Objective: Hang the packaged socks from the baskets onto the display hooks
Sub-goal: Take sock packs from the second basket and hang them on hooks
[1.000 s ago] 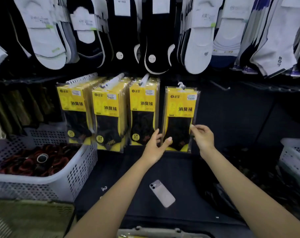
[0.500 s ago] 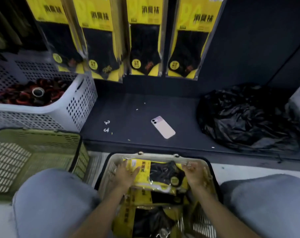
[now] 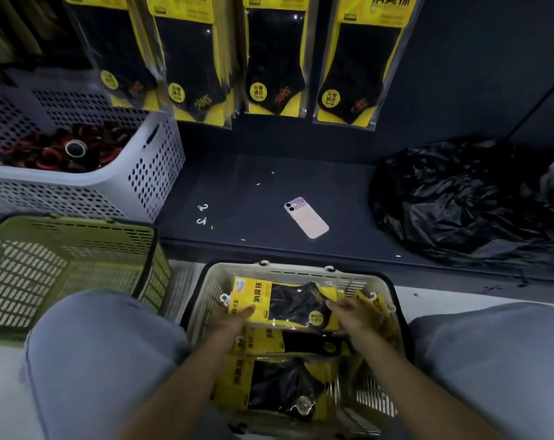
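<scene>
1. View from above, looking down at a person's two bare forearms reaching into a cream basket [image 3: 301, 270] on the floor between their knees
2. The left hand [image 3: 228, 319] grips the yellow end of a sock pack [image 3: 285, 304], thumb lying on top and fingers curled under the edge
3. The right hand [image 3: 351, 315] pinches the opposite end of the same pack, fingers bent around its edge
4. The pack lies flat and sideways at the top of the basket, over a pile of more packs [image 3: 278, 385] in the same yellow and black
5. Beyond the basket is a dark shelf [image 3: 253, 185]. A pale phone [image 3: 305, 217] lies on it face down, with two small white hooks [image 3: 202, 214] lying to its left
6. A crumpled black plastic bag [image 3: 459, 201] sits on the right of the shelf
7. A white perforated basket [image 3: 136, 185] of red and black items stands on the left of the shelf, and a green basket [image 3: 78, 230] is on the floor in front of it
8. Four rows of hanging packs [image 3: 275, 58] fill the top of the view, above the shelf
</scene>
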`<state>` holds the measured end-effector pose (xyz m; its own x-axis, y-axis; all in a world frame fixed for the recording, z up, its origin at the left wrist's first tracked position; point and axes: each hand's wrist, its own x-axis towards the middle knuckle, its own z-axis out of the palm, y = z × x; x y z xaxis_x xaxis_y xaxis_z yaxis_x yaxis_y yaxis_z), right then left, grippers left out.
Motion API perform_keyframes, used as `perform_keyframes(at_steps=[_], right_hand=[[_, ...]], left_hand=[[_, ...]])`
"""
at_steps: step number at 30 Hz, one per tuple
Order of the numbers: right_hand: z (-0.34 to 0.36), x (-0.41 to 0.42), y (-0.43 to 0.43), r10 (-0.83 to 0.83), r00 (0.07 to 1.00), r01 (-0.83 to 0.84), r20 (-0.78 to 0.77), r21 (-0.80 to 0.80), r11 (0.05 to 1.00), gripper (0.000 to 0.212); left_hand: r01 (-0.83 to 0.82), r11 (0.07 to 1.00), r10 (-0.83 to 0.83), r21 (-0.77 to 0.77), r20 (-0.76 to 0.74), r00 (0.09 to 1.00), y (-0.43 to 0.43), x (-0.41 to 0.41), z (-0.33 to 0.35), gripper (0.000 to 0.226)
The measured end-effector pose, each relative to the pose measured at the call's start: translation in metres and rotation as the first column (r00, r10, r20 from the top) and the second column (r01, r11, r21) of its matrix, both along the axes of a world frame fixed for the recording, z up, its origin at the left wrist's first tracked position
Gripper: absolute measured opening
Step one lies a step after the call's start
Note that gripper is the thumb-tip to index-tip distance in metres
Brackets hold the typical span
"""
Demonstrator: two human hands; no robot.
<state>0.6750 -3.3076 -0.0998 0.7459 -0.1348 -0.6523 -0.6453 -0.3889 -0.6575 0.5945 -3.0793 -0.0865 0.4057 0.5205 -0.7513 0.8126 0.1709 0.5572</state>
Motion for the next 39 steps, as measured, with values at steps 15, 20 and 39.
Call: perform_keyframes(at_steps=[15,20,39], right_hand=[[0.103,0.022,0.042,0.236,0.739,-0.402,0.631,0.132,0.906,0.045],[0.170,0.039,0.065,-0.104,0.727,-0.281,0.678,0.433,0.857,0.043],[0.313,0.132,0.101,-0.192,0.654,-0.318,0.732,0.496,0.808,0.009]], left_hand=[[0.461,0.880,-0.451,0.117,0.511,0.732,-0.001,0.046,0.142,0.030],[0.368,0.929,-0.271,0.027,0.725,0.633,-0.005,0.070,0.192,0.029],[0.042,0.979,-0.204,0.201,0.924,0.323,0.073,0.135,0.286,0.026]])
